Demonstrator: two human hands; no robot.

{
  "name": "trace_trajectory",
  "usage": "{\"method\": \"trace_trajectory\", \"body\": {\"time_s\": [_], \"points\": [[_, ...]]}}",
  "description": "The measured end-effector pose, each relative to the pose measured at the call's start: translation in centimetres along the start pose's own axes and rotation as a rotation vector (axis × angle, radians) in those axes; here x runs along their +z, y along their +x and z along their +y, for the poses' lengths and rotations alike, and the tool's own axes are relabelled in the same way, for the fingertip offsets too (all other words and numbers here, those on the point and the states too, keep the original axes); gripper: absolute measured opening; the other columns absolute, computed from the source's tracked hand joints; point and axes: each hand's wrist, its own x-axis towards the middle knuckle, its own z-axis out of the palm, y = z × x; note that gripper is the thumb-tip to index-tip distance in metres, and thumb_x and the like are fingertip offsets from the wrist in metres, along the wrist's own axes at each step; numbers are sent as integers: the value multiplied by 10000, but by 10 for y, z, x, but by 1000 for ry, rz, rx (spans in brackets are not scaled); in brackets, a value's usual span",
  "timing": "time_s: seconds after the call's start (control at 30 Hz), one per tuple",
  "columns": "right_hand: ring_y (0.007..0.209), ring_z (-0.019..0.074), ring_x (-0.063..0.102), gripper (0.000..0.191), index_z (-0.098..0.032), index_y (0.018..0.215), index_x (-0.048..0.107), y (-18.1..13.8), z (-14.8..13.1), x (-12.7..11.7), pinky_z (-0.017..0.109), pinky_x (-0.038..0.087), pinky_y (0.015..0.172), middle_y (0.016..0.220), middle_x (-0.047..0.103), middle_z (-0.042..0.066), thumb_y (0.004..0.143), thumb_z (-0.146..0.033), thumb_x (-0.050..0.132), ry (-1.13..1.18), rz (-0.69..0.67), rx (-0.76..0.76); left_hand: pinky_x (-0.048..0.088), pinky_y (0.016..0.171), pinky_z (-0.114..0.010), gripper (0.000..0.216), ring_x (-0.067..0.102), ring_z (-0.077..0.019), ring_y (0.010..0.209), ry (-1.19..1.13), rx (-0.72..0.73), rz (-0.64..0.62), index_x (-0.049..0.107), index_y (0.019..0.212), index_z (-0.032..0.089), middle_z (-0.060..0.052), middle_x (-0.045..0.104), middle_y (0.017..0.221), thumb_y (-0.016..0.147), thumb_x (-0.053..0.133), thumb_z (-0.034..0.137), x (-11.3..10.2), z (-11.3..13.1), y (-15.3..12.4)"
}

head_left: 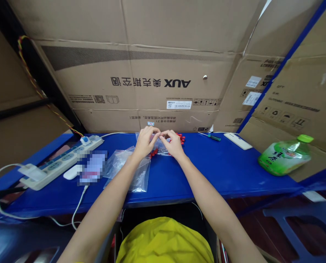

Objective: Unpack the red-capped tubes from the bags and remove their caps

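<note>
My left hand [147, 140] and my right hand [173, 143] meet over the back of the blue table. The fingers of both are pinched, tip to tip; what is between them is too small to make out. Clear plastic shows around and behind the fingers. Under and beside my right hand lie several thin metal pieces with red ends [182, 138], partly covered by the hands. Flat clear plastic bags [139, 179] lie beneath my left wrist and forearm.
To the left are a power strip [67, 159] with plugs and cables, a white rounded object [72, 172] and a blurred phone [93, 168]. A screwdriver [213, 137], a long white device [238, 141] and a green bottle [285, 157] lie to the right. Cardboard [152, 62] walls the back.
</note>
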Motion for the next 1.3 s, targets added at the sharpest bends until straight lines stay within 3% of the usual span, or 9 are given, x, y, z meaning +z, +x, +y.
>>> {"method": "trace_trajectory", "body": {"time_s": [0.13, 0.27, 0.6, 0.8, 1.07, 1.3], "points": [[861, 209, 633, 159, -230, 940, 714, 0, 5, 5, 343, 514, 856, 915, 718, 41, 909, -386, 705, 51, 6, 5, 418, 936, -377, 259, 609, -237, 981, 82, 50, 78, 639, 1002, 218, -66, 719, 1011, 1082, 478, 405, 1, -5, 1], [815, 196, 631, 202, -215, 901, 711, 1, 6, 6, 329, 503, 815, 863, 709, 32, 898, -417, 706, 173, 25, 84, 440, 909, -370, 246, 617, -229, 948, 52, -4, 168, 615, 979, 221, -64, 707, 978, 1078, 480, 402, 2, -6, 2], [747, 177, 596, 359, -195, 861, 716, 4, 0, 5, 313, 492, 736, 812, 703, 27, 819, -550, 755, 386, 1, 213, 472, 907, -351, 225, 647, -228, 962, -95, -9, 115, 650, 929, 205, -70, 737, 1000, 1026, 561, 387, -1, -2, 5], [724, 169, 569, 395, -194, 846, 714, 5, 0, 7, 302, 462, 693, 795, 683, 23, 783, -577, 789, 475, 10, 249, 477, 841, -307, 262, 645, -192, 862, -226, -122, 196, 669, 909, 190, -43, 723, 920, 1003, 602, 425, 0, -1, 6], [728, 178, 565, 390, -199, 834, 705, 5, 0, 3, 309, 461, 702, 783, 672, 23, 806, -584, 759, 431, 4, 215, 479, 696, -277, 345, 611, -168, 710, -437, -267, 117, 710, 912, 184, -15, 695, 783, 932, 686, 527, 2, -10, 8], [751, 176, 590, 489, -201, 860, 710, 6, 0, 6, 310, 490, 731, 786, 683, 16, 716, -657, 813, 532, -14, 309, 465, 656, -260, 356, 554, -144, 648, -490, -280, 215, 683, 874, 192, 11, 614, 709, 900, 719, 544, -2, -4, 10]]}}
